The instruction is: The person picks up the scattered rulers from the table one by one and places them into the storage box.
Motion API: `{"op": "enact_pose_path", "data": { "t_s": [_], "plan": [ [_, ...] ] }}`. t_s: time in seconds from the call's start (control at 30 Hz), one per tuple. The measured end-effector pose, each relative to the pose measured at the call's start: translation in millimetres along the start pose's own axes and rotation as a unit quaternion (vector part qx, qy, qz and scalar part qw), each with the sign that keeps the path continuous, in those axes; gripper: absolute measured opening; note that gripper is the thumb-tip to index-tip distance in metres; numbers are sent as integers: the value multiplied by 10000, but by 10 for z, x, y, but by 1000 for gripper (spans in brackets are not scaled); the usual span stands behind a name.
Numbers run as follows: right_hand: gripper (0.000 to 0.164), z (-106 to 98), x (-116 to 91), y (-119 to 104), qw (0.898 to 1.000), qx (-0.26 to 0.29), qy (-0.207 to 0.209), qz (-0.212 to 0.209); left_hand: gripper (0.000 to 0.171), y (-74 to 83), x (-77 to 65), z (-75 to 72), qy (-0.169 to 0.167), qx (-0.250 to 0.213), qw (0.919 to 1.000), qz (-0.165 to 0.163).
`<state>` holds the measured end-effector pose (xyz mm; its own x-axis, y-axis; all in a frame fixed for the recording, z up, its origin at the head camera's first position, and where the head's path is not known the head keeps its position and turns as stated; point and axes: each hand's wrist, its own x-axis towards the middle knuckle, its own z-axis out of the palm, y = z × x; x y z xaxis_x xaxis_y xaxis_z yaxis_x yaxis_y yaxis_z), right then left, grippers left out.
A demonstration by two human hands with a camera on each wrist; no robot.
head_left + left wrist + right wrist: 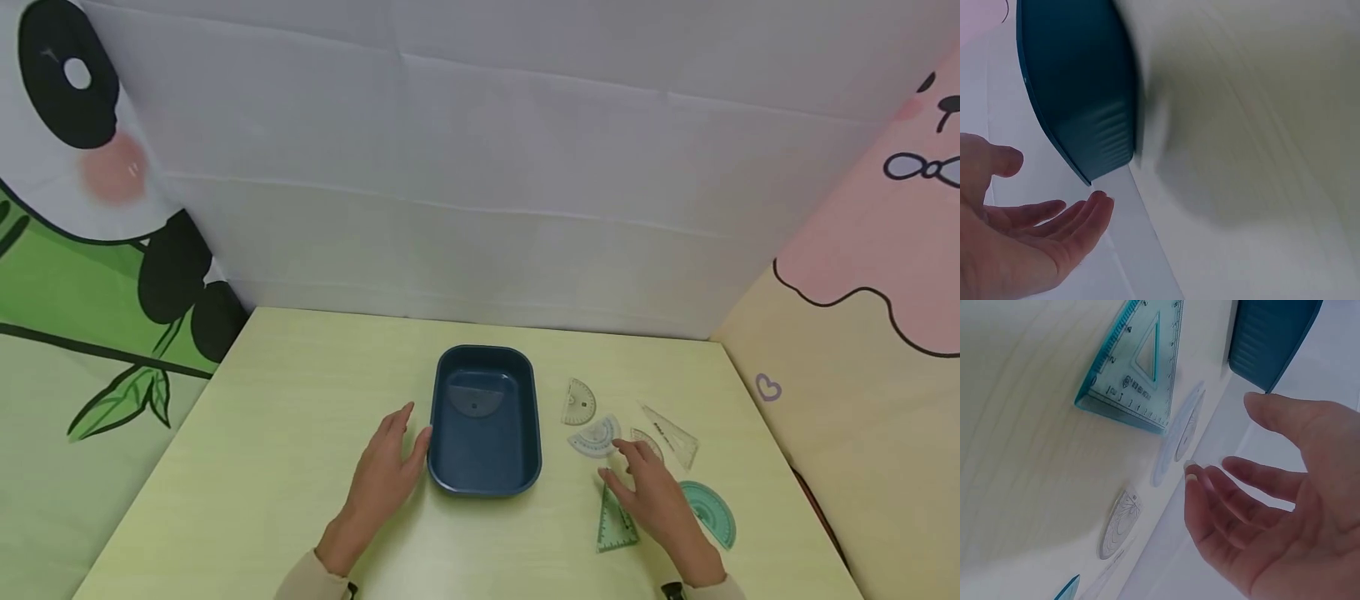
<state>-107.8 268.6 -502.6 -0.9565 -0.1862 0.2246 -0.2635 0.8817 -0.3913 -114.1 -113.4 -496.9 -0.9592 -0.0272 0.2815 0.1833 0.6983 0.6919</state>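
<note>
My left hand [386,467], fingers spread and holding nothing, is beside the left wall of a dark blue plastic tub [483,454]; in the left wrist view its fingertips are near the rim. A clear protractor [476,402] lies inside the tub. My right hand [654,493] hovers over the table with loosely bent fingers and no object between them. Under and around it are a green set square [615,527], a bluish clear protractor [595,437], a small clear protractor [1120,524] partly hidden in the head view, and a green protractor [708,512].
Farther back on the pale yellow table [337,350] lies another clear protractor [579,402], right of the tub. A clear set square [672,435] is at the right. White sheeting [480,183] rises behind, with printed cartoon panels on both sides.
</note>
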Motion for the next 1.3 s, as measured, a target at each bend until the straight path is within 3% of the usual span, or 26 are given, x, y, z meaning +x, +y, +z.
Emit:
{"op": "enact_pose_path", "data": {
  "t_s": [0.3, 0.67, 1.03, 1.3],
  "plan": [
    [41, -24, -54, -26, 9991, 67, -349, 236, 47, 133, 54, 108, -111, -820, 9959, -359],
    [39, -57, -84, -16, 9933, 161, -890, 720, 43, 170, 109, 170, 104, -1434, 9872, -684],
    [44, -47, -99, 3, 9880, 85, -1200, 972, 40, 185, 125, 187, 2, -1393, 9859, -925],
    [47, -69, -108, -3, 9808, 445, -1417, 1263, 36, 158, 159, 193, -48, -1333, 9868, -923]
  ]
}}
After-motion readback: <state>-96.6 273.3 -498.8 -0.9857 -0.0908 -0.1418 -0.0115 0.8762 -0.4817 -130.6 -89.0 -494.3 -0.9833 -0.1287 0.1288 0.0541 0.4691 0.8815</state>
